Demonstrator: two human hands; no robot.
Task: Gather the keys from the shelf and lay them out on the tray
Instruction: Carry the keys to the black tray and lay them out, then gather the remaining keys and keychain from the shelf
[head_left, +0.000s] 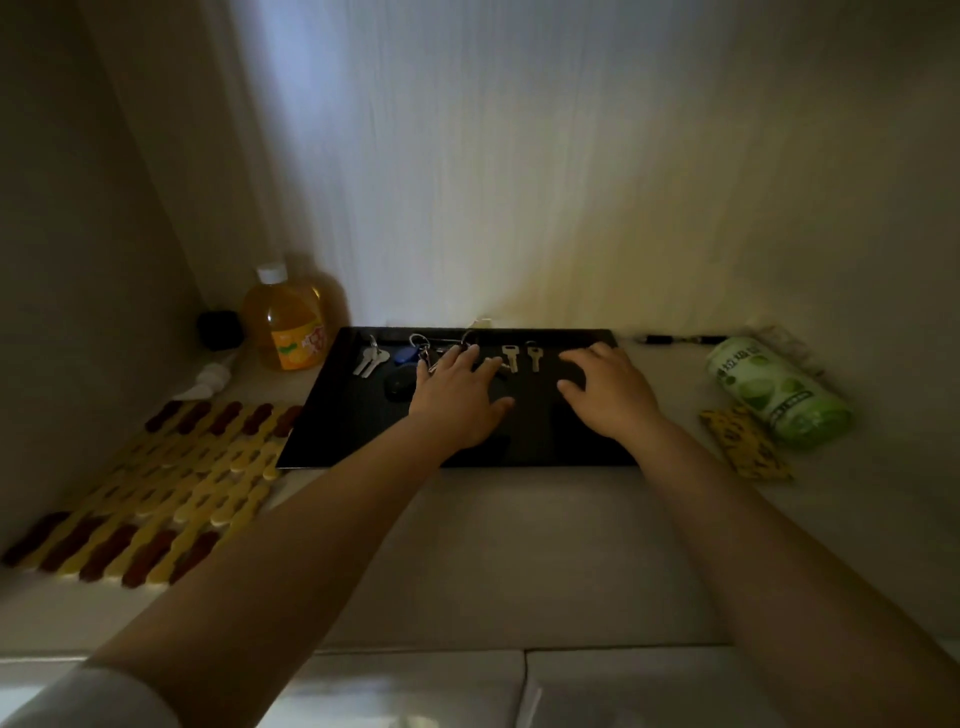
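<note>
A black rectangular tray (332, 426) lies on the pale shelf against the back wall. Along its far side lie a pair of silver keys on a ring (370, 358), a bunch with a blue fob (410, 354), a dark round fob (399, 385), and two single silver keys (511, 356) (534, 356). My left hand (460, 400) hovers over the tray's middle with fingers spread, its fingertips at the blue-fob bunch. My right hand (605, 389) rests palm down on the tray's right part, fingers apart, just right of the single keys. Neither hand visibly grips anything.
An orange juice bottle (291, 322) and a small black object (221, 330) stand at the back left. A yellow and brown woven mat (156, 483) lies to the left. A green can (774, 389) on its side, a yellow packet (745, 449) and a black pen (680, 340) lie to the right.
</note>
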